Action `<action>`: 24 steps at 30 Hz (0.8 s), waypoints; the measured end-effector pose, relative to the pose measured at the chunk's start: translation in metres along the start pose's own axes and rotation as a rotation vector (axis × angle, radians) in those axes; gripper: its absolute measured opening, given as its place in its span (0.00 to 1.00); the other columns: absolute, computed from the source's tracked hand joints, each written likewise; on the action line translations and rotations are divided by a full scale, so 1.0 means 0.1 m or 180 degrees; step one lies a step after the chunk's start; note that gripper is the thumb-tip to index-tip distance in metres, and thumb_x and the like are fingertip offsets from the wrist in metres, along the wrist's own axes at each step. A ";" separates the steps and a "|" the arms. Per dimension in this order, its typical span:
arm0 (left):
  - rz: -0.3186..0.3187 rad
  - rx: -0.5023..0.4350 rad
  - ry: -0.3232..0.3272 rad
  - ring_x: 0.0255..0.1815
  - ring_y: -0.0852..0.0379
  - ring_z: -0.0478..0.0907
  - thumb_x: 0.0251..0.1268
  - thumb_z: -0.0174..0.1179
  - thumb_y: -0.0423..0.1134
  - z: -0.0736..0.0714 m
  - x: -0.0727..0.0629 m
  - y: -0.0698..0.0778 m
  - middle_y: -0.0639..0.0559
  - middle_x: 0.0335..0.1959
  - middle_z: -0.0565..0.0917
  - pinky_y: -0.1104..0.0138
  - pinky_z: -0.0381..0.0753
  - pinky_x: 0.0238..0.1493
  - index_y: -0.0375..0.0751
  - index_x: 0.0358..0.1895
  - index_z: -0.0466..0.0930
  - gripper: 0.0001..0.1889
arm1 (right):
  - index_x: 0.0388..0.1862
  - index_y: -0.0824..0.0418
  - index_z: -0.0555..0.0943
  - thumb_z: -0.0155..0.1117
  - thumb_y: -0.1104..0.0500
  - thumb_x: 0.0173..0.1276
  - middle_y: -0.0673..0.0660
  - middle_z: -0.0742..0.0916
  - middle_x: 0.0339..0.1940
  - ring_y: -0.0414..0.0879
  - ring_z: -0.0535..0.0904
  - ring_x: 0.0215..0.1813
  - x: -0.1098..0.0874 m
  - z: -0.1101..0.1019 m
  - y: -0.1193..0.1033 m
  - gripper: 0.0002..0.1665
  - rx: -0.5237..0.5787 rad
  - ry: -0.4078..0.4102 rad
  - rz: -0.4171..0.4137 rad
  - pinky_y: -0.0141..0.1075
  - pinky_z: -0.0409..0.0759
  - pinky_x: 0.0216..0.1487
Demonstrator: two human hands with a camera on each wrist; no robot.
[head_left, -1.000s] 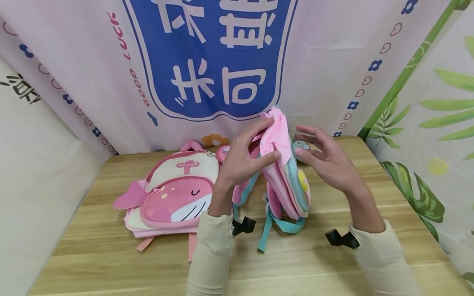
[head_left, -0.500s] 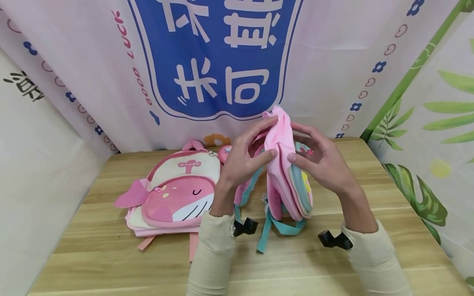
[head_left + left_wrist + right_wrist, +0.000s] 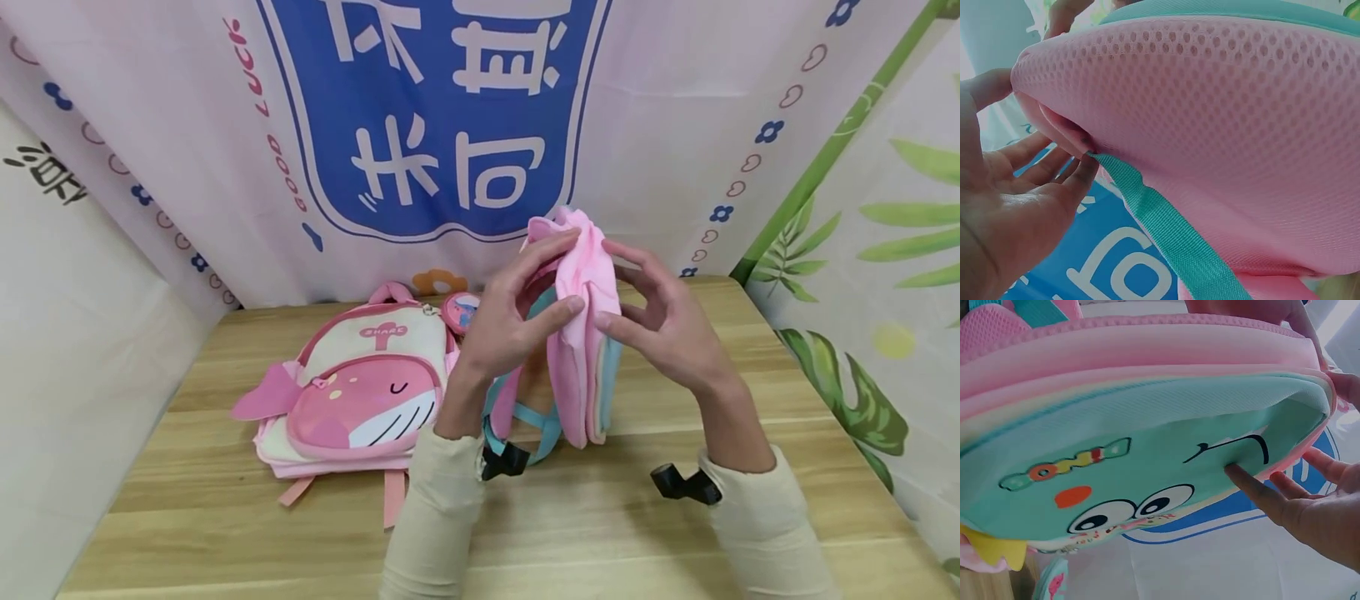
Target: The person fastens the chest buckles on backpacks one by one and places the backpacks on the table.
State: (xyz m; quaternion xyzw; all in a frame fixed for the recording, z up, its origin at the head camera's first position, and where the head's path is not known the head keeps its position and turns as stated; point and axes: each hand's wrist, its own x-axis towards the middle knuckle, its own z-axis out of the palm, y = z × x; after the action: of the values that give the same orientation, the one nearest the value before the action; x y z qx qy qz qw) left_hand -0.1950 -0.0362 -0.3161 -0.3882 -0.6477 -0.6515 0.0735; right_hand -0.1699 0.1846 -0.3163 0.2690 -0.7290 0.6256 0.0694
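A small pink and mint backpack (image 3: 585,367) stands on edge between my two hands, seen narrow side on. My left hand (image 3: 513,321) grips its strap side, the thumb at the pink edge and the fingers by a teal strap (image 3: 1166,219). From the other side my right hand (image 3: 667,329) holds it. In the right wrist view the thumb is at the rim, and one fingertip presses the mint front panel (image 3: 1147,462), which carries cartoon eyes and an orange spot. The pink mesh back (image 3: 1210,125) fills much of the left wrist view.
On the wooden table (image 3: 225,542), left of my hands, lies a pink and white whale backpack (image 3: 360,400) with a fin at its side. A round pink tag (image 3: 461,313) hangs from its top. A printed curtain (image 3: 660,125) closes off the back.
My right hand, off the bag a second ago, came in and took hold of it. Both hands then shifted slightly right, turning the bag so its front shows less and its straps lie further left.
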 end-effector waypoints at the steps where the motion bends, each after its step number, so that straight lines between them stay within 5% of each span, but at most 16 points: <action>1: -0.0009 0.0007 -0.0023 0.79 0.50 0.72 0.70 0.63 0.29 0.01 0.01 -0.01 0.38 0.80 0.70 0.61 0.71 0.81 0.33 0.80 0.67 0.35 | 0.82 0.60 0.68 0.66 0.75 0.69 0.57 0.69 0.84 0.52 0.70 0.77 -0.01 -0.02 -0.01 0.43 -0.0039 0.0013 -0.0016 0.27 0.82 0.66; 12: -0.0122 0.0152 0.0053 0.81 0.55 0.71 0.68 0.70 0.27 0.14 0.04 -0.05 0.42 0.81 0.71 0.65 0.72 0.79 0.36 0.80 0.69 0.37 | 0.72 0.74 0.76 0.62 0.81 0.68 0.61 0.74 0.78 0.47 0.76 0.74 -0.10 -0.16 -0.05 0.32 0.0077 0.0185 -0.0294 0.28 0.83 0.65; 24: -0.0198 0.0292 -0.0118 0.79 0.56 0.72 0.65 0.74 0.30 0.15 0.04 -0.09 0.45 0.81 0.72 0.64 0.73 0.79 0.39 0.81 0.69 0.40 | 0.69 0.75 0.78 0.60 0.83 0.68 0.61 0.81 0.72 0.48 0.80 0.68 -0.18 -0.29 -0.06 0.30 0.0119 0.0299 -0.0343 0.27 0.85 0.61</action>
State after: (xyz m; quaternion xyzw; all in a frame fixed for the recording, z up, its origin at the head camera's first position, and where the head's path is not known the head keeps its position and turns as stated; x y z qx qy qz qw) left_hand -0.1967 -0.0198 -0.3231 -0.3761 -0.6899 -0.6158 0.0590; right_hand -0.1585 0.2168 -0.3133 0.2794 -0.6977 0.6463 0.1320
